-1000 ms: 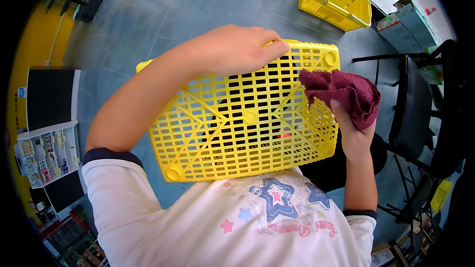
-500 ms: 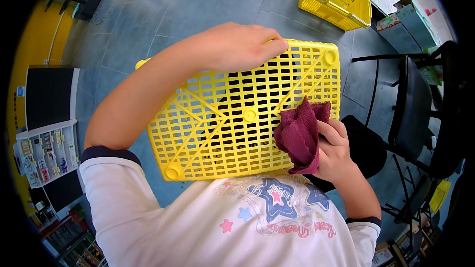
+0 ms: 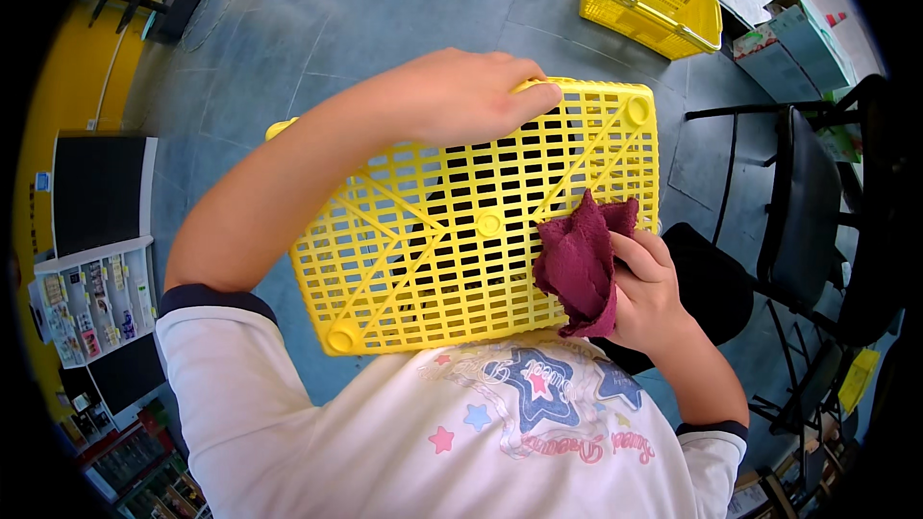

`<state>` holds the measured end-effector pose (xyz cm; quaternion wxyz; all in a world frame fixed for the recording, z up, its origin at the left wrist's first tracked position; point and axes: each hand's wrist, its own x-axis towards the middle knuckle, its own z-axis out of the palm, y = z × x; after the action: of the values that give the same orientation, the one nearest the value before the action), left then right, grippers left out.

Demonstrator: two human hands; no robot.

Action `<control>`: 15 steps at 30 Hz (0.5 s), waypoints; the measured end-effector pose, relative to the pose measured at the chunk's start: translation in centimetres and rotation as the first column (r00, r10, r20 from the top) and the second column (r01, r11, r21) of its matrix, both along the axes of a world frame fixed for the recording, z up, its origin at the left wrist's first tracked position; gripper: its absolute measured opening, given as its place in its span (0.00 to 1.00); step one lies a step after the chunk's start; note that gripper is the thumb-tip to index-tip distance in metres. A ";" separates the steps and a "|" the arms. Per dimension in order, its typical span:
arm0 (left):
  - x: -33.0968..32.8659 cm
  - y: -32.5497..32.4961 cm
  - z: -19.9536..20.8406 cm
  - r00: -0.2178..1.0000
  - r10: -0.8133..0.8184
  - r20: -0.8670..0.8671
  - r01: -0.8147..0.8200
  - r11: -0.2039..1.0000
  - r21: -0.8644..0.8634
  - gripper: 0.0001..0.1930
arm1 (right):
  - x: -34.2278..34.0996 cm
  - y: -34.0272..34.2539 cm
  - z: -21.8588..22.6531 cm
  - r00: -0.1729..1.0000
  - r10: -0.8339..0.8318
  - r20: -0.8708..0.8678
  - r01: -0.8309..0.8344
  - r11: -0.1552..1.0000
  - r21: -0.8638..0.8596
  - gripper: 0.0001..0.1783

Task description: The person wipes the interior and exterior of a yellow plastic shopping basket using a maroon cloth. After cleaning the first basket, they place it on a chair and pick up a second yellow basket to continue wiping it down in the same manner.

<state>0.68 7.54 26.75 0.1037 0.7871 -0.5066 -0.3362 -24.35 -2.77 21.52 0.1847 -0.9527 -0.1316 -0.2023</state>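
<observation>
Basket — yellow plastic, slotted base facing wearer, tilted, lower edge at white shirt. L hand grips its top edge, thumb on base side. R hand clutches bunched maroon cloth over lower R part of base; cloth contact w/ slats can't be told. 2nd yellow basket farther off, upper R, on grey-blue tile floor. Blk chair to R.
</observation>
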 end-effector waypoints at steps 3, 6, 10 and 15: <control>0.0 -0.2 0.6 1.000 0.004 -0.022 -0.003 1.000 0.027 0.25 | 1.4 0.4 0.3 1.000 0.007 0.015 -0.008 0.998 0.060 0.15; 0.0 0.0 0.6 1.000 0.001 -0.017 -0.001 1.000 0.021 0.25 | 1.2 0.6 0.2 1.000 0.005 0.005 -0.005 0.997 0.071 0.17; 0.1 0.1 0.0 1.000 -0.013 -0.015 0.013 1.000 -0.008 0.25 | -0.4 -0.2 0.6 0.996 -0.003 -0.084 0.010 0.997 0.083 0.15; 0.3 0.4 0.1 0.999 0.024 -0.039 -0.024 1.000 -0.007 0.26 | 0.1 -1.4 2.8 0.976 -0.033 -0.216 0.196 0.568 0.799 0.15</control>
<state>1.01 7.97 26.84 0.1205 0.7862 -0.4961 -0.3481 -24.30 -4.21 24.31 0.5996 -0.7808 0.0557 -0.1663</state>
